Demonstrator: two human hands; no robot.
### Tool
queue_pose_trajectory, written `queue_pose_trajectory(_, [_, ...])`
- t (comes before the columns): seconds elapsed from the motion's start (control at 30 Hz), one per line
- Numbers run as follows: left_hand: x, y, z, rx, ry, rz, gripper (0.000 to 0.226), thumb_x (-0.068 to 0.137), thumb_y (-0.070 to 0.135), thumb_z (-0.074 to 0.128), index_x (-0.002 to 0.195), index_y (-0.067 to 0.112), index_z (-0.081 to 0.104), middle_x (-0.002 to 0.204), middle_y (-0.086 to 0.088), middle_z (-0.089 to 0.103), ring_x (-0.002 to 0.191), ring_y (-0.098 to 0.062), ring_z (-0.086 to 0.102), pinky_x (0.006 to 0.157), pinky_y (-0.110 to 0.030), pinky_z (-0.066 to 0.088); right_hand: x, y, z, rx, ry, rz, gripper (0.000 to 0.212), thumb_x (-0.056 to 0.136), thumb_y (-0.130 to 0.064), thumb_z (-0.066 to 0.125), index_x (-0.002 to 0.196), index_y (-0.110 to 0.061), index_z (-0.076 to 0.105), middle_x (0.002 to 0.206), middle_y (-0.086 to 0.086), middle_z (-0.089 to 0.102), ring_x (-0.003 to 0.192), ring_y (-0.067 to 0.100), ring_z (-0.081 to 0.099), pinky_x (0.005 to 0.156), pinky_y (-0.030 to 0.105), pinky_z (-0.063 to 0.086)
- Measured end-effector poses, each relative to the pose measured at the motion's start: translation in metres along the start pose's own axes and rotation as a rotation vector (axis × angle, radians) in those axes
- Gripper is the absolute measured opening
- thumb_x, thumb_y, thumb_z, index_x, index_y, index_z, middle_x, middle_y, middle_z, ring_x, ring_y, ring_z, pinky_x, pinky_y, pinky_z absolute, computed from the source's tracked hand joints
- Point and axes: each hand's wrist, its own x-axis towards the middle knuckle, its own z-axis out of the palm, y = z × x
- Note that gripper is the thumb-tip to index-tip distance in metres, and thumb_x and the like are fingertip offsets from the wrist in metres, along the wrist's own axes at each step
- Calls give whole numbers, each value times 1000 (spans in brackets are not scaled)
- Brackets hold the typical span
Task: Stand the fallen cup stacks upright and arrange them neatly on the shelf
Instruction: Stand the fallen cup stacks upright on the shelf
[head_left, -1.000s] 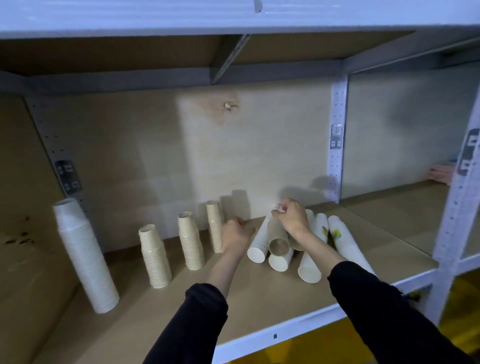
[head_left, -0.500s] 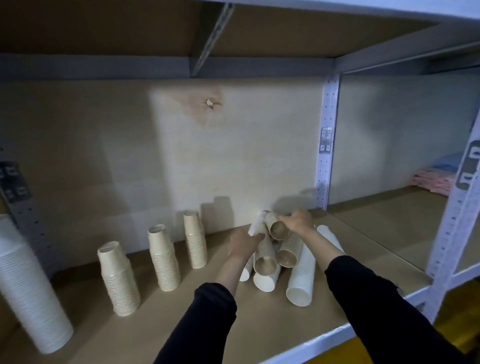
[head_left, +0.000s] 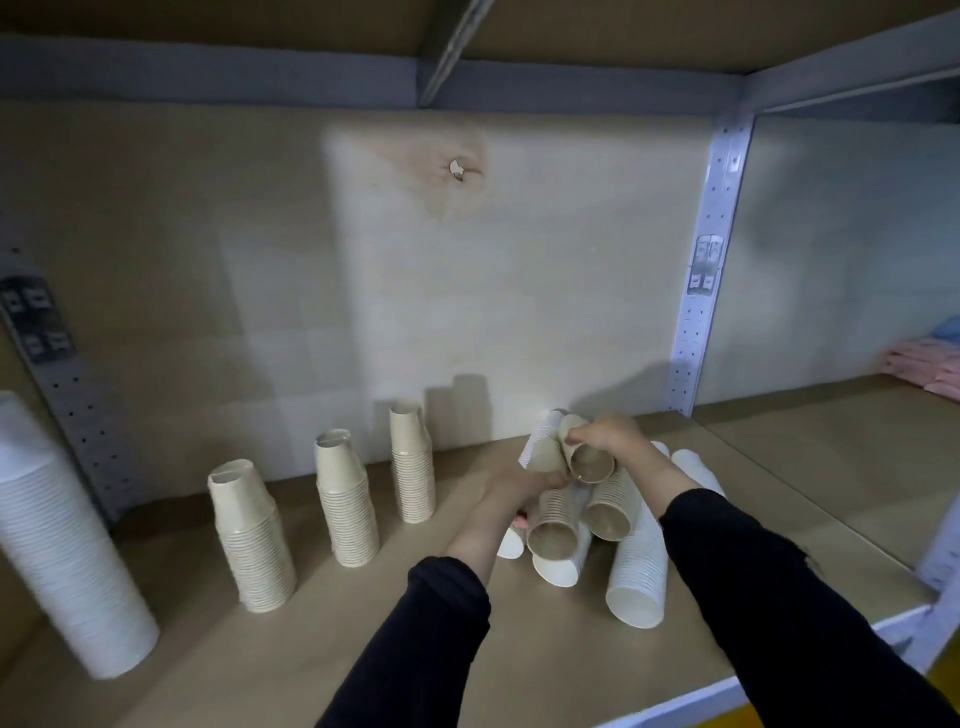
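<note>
Several cup stacks lie in a heap on the shelf board (head_left: 363, 639). My right hand (head_left: 605, 435) grips a short beige stack (head_left: 587, 460) lifted above the heap, its open mouth facing me. My left hand (head_left: 511, 480) reaches into the heap's left side and holds a beige stack (head_left: 543, 449) that leans against a white one. Below lie two beige fallen stacks (head_left: 556, 525) (head_left: 610, 506) and white fallen stacks (head_left: 639, 566). Three beige stacks stand upright to the left (head_left: 254, 540) (head_left: 347, 501) (head_left: 412, 465), plus a tall white stack (head_left: 67, 556) at far left.
A perforated grey upright (head_left: 701, 291) bounds the bay on the right; beyond it lies another board with pink folded cloth (head_left: 930, 366). The plywood back wall is close behind the cups. The shelf's white front edge (head_left: 727, 691) runs at lower right.
The view has shifted right and closer. My right hand has raised the short beige stack off the heap, and my left hand has moved in against the heap's left side.
</note>
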Motion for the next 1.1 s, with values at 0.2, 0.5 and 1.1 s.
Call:
queue_pose_trajectory(0.2, [-20,-17,-20,92,173,112,47,74,35,69,108,3,64,99,-13,67,91,-26,66,59,-26,54,-9,3,0,337,-92,75,19,74,-26,62,64,-12,54,78,9,55,82,25,55,80,36,49])
queue_pose_trajectory(0.5, [-82,-69,-50,85,547,262,59,69,29,74,117,3,51,120,-12,58,111,-28,56,90,-32,44,-79,-11,33,866,-174,44,34,70,-21,74,92,-5,55,83,10,64,73,21,63,68,33,53])
queue_pose_trajectory(1.1, [-139,-170,-116,10,803,315,54,66,17,78,107,5,47,109,-10,52,98,-29,57,85,-38,48,-180,-8,176,905,95,-247,58,66,8,74,117,7,48,115,27,56,88,20,53,72,17,41])
